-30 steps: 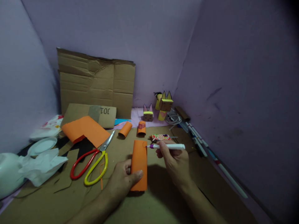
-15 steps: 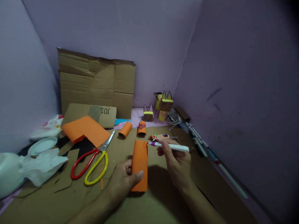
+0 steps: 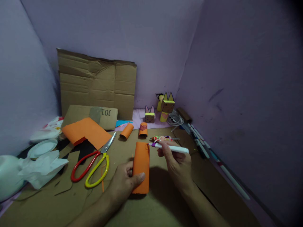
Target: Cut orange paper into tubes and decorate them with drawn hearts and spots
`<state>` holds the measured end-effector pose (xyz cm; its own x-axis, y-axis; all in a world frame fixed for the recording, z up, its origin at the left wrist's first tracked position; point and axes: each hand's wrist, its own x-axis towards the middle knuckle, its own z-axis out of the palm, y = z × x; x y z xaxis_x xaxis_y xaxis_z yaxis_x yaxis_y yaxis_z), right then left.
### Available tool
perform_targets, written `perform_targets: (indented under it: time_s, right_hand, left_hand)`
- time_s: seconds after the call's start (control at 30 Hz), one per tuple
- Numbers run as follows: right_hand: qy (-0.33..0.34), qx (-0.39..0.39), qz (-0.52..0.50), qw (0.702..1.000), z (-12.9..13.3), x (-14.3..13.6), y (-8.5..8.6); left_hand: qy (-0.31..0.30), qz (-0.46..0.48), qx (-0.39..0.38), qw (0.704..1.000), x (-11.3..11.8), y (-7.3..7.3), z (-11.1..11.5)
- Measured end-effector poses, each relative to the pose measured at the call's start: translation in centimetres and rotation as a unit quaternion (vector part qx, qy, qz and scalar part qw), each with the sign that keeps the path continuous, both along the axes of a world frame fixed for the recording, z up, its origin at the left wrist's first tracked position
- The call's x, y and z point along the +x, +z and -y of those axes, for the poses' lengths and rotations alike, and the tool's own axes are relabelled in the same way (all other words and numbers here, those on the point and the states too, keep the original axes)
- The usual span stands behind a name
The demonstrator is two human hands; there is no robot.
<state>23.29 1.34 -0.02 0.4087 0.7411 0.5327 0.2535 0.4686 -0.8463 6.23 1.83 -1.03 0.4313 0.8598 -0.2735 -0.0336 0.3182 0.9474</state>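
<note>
My left hand (image 3: 127, 183) grips a folded piece of orange paper (image 3: 141, 164) from its left side, thumb lying across the front. In my right hand (image 3: 176, 164) is a white marker (image 3: 174, 148) with a purple tip end, held like a pen. Its tip meets the paper's upper right corner, where a small curved outline shows. Beyond the paper lie a plain orange paper tube (image 3: 127, 131) and another orange tube (image 3: 143, 130) bearing a dark red heart. A craft knife with a patterned handle (image 3: 162, 138) rests just behind my right hand.
Large scissors (image 3: 94, 168) with red and yellow handles lie open at left, beside an orange sheet (image 3: 86, 132). Cardboard (image 3: 99, 85) leans on the back wall. Small cat-eared cardboard figures (image 3: 150, 116) stand at the back. Several markers (image 3: 199, 142) line the right side; white crumpled paper (image 3: 44, 167) lies left.
The marker and my right hand have shifted slightly left, with the tip a touch higher at the paper's corner. My left hand keeps its grip on the paper.
</note>
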Motion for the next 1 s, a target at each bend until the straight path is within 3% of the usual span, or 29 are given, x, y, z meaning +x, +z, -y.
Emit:
perform_targets:
  time_s: [0.33,0.53,0.8,1.0]
  right_hand:
    - [-0.016,-0.017,0.008,1.0,0.1,0.2,0.1]
    - [-0.035,0.002,0.011,0.999,0.4,0.2,0.6]
    - [0.02,-0.006,0.066,0.998,0.6,0.1,-0.2]
    - [0.016,0.004,0.069,0.997,0.5,0.0,-0.2]
  left_hand:
    - [-0.005,0.01,0.002,1.0,-0.1,-0.5,-0.2]
    - [-0.002,-0.003,-0.012,1.0,0.0,0.8,0.1]
    - [0.004,0.004,-0.007,1.0,0.0,0.8,0.0]
    - [0.009,-0.005,0.0,1.0,0.1,1.1,0.1]
